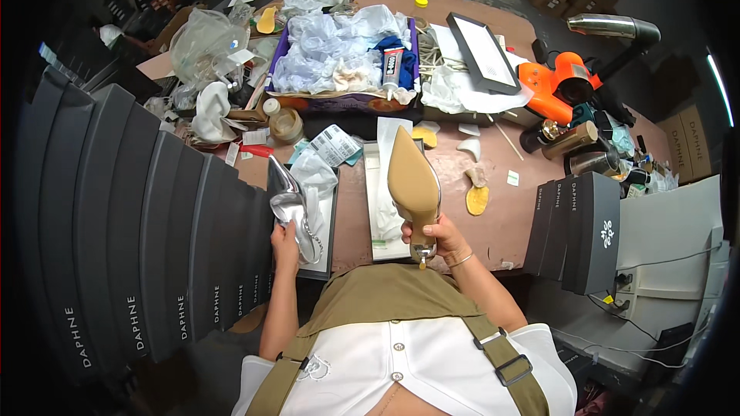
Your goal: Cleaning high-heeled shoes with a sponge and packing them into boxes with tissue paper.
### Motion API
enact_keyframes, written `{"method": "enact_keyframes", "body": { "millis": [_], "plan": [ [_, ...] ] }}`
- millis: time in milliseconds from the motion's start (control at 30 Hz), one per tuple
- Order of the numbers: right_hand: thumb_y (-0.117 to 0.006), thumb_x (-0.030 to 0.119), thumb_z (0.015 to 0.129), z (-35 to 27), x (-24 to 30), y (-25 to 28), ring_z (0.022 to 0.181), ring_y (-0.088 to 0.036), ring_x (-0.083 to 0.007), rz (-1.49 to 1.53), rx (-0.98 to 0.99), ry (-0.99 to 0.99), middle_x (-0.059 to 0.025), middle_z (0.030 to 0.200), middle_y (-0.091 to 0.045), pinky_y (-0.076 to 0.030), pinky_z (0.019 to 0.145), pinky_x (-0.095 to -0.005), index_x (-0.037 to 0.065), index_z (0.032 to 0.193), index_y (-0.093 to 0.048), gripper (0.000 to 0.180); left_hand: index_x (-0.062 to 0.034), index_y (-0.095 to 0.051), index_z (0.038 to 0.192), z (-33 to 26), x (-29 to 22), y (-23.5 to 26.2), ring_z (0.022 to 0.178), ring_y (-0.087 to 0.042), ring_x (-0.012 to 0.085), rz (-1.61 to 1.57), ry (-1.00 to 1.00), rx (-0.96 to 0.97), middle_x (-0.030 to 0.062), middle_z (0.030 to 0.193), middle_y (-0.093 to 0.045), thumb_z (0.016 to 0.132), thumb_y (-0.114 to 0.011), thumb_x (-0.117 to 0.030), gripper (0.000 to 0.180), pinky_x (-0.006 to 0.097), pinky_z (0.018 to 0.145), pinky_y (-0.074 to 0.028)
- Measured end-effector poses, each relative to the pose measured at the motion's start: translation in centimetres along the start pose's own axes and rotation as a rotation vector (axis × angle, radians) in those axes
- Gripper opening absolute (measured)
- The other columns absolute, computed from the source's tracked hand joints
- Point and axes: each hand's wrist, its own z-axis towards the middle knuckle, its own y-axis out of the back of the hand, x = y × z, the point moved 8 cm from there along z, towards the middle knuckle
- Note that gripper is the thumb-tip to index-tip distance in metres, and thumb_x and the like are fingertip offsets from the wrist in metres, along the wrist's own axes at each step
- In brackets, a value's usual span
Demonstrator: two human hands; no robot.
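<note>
My left hand [284,246] is closed round a shiny silver pointed shoe [286,202], its toe pointing away from me. A chain-like strap runs along the shoe's near right side. My right hand [443,237] grips a second pointed shoe [413,173] by the heel end, with its tan sole turned up and its toe pointing away. Below the fingers shows a short silver heel. Under the left shoe lies an open dark-edged box [327,254] with white tissue paper [312,173]. Another shallow box part [371,185] with a white inside lies beneath the right shoe.
Dark shoeboxes [112,208] stand in a row on the left; more boxes [590,223] stand at the right. A purple-edged tray [281,54] of crumpled tissue, with a glue tube [392,68] on it, sits behind. Nearby are a jar [287,125], yellow pads [477,200] and an orange device [551,85].
</note>
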Motion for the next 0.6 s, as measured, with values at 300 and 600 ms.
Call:
{"method": "enact_keyframes", "body": {
  "millis": [300, 600],
  "plan": [
    [-0.07, 0.017, 0.081, 0.5, -1.0, 1.1, 0.095, -0.06, -0.017, -0.411, -0.175, -0.138, -0.011, 0.108, -0.06, -0.051, 0.084, -0.0297, 0.0, 0.127, -0.048, 0.054, 0.0089, -0.043, 0.119, -14.2, -11.4, -13.9, 0.039, -0.047, 0.011, -1.421, 0.736, 1.405, 0.0121, 0.07, -0.055, 0.099, -0.043, -0.03, 0.044, 0.025, 0.041, -0.037],
    [-0.053, 0.028, 0.098, 2.1, -0.5, -2.6, 0.096, -0.057, -0.0045, -0.188, -0.115, -0.092, 0.0021, 0.109, -0.061, -0.047, 0.08, -0.0207, 0.01, 0.141, -0.04, 0.049, 0.005, -0.04, 0.135, -14.4, -8.8, -13.1, 0.087, -0.065, 0.0186, 0.011, 0.28, 1.38, 0.0176, 0.116, -0.06, 0.096, -0.053, -0.033, 0.056, 0.03, 0.077, -0.051]
  ]
}}
